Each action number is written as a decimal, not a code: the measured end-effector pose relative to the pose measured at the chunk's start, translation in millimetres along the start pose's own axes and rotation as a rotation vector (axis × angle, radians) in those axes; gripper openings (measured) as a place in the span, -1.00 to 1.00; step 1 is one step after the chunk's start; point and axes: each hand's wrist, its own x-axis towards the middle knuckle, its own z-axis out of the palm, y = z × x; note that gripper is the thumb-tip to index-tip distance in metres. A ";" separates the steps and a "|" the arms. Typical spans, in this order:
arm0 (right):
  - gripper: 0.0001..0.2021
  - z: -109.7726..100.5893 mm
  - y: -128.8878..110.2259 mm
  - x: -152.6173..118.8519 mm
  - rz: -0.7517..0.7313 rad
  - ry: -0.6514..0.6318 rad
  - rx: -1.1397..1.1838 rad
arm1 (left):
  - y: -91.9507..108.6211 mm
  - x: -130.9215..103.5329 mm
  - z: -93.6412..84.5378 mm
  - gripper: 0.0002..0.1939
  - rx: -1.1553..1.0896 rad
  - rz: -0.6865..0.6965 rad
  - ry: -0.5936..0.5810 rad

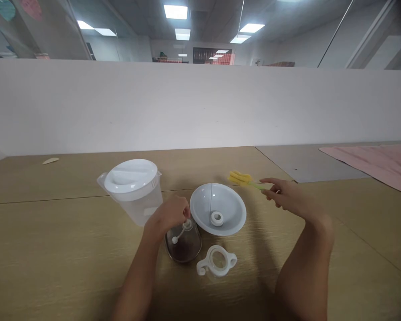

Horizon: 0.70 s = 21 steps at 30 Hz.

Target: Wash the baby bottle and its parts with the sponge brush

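Observation:
My right hand pinches the light green handle of a brush with a yellow sponge-like head, held above the table to the right of the bowl. My left hand is closed at the top of a smoky, see-through bell-shaped container, and its fingertips are partly hidden. A small white knob on a stem shows on that container. Beside it stands a white bowl with a small white ring inside. Nearer to me lies a white plastic collar with a lug on each side.
A translucent pitcher with a white lid stands behind my left hand. On the far left lies a flat pale piece. Pink cloth covers the table's far right. A white partition rises along the back edge.

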 end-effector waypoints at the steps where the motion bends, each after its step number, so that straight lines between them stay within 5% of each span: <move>1: -0.55 1.6 -0.9 1.0 -0.017 -0.013 -0.003 | -0.5 2.5 2.1 -0.80 0.011 -0.011 -0.050; 12: -0.53 2.8 -5.9 5.8 -0.118 0.014 0.093 | -10.0 29.8 26.2 -0.81 0.087 -0.049 -0.214; 21: -0.65 8.9 -20.4 12.5 -0.140 -0.011 0.164 | -2.9 14.8 12.5 -0.80 0.065 -0.010 0.016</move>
